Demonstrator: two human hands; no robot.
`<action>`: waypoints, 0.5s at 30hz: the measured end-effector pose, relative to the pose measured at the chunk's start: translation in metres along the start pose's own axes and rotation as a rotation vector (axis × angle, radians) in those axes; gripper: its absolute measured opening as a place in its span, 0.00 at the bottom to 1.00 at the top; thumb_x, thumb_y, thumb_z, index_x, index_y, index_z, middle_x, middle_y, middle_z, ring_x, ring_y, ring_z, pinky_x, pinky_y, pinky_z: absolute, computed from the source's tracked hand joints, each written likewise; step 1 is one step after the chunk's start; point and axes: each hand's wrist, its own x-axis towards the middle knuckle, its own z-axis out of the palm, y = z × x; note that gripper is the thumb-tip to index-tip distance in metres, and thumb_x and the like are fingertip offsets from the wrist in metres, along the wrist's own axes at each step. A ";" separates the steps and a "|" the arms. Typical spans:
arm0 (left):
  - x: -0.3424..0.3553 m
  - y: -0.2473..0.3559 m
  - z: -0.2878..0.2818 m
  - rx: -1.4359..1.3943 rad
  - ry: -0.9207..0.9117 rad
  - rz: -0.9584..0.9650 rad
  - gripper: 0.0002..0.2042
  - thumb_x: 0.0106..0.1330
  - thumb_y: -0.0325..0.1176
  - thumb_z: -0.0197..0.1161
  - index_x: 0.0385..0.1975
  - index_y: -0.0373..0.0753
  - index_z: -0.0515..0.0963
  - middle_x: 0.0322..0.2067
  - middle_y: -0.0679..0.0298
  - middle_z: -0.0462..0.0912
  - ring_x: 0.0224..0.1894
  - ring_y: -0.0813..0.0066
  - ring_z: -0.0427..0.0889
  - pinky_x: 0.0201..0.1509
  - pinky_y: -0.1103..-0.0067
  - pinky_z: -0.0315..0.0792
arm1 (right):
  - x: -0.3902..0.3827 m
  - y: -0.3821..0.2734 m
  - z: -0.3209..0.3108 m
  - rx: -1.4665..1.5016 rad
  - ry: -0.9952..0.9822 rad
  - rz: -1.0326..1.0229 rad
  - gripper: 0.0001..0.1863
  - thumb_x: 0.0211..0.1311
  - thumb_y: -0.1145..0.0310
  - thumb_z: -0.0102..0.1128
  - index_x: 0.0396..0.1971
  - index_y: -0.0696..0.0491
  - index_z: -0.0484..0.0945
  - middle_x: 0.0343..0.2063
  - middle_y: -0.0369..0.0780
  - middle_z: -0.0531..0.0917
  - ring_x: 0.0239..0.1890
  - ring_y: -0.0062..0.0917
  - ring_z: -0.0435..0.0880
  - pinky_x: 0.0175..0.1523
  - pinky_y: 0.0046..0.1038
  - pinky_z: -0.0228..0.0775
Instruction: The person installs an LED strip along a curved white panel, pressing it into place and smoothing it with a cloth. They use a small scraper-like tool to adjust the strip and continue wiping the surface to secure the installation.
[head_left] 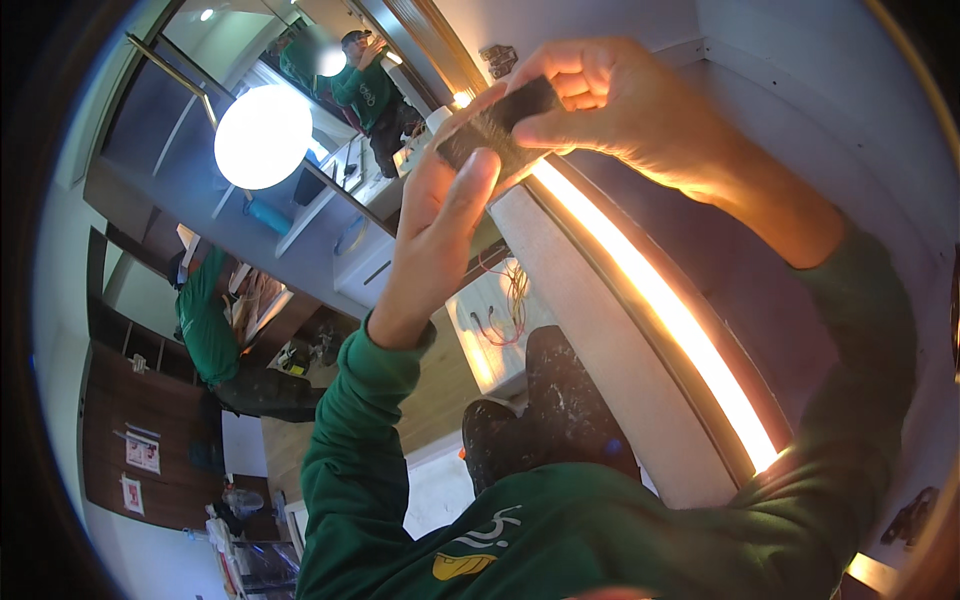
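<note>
1. Head view, thing: dark flat block (495, 122), roughly rectangular, fine streaky grain on the face. Held up in the air near the top of the view; nothing else is seen carrying it. Material not certain.
2. Head view, left hand (437, 215): closed around the block's lower left part, thumb laid along the near lower edge, fingers passing behind to the upper left edge.
3. Head view, right hand (615, 105): pinching the block's right end, thumb tip on the near face, forefinger by the upper right corner, other fingers curled.
4. Head view, surroundings: glowing light strip (650, 290) runs down from just beneath the hands, beside a pale panel (590, 330). Thin wires (515, 290) lie at the upper right of a pale box (480, 345). Round lamp (262, 137) well to the left; a co-worker (208, 325) bends over farther off, lower left.
5. Handling, judged: probably light, since fingertips carry it; likely stiff, as no sag shows. Slipperiness and brittleness cannot be told. Best hold: opposite short ends, thumbs on the near face, fingers behind, pressure even, corners spared.
</note>
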 end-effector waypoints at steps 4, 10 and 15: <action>-0.002 0.003 0.012 0.014 0.042 -0.018 0.21 0.86 0.31 0.48 0.72 0.27 0.68 0.64 0.54 0.80 0.66 0.69 0.80 0.73 0.65 0.76 | -0.003 0.000 0.008 -0.181 0.051 0.033 0.17 0.68 0.65 0.73 0.51 0.56 0.84 0.45 0.37 0.88 0.51 0.22 0.85 0.60 0.30 0.77; -0.006 -0.013 0.018 0.649 -0.194 0.192 0.18 0.79 0.26 0.56 0.66 0.31 0.77 0.64 0.54 0.83 0.67 0.64 0.82 0.69 0.66 0.78 | 0.007 -0.060 0.020 -0.614 0.482 -0.377 0.13 0.75 0.64 0.66 0.48 0.58 0.84 0.42 0.40 0.87 0.46 0.24 0.84 0.55 0.30 0.77; -0.007 -0.025 0.041 1.047 -0.539 0.525 0.23 0.67 0.23 0.62 0.63 0.33 0.80 0.64 0.57 0.83 0.68 0.59 0.80 0.73 0.63 0.75 | -0.020 -0.104 0.056 -0.716 0.364 -0.586 0.12 0.77 0.65 0.61 0.46 0.60 0.83 0.38 0.43 0.86 0.43 0.27 0.84 0.54 0.33 0.77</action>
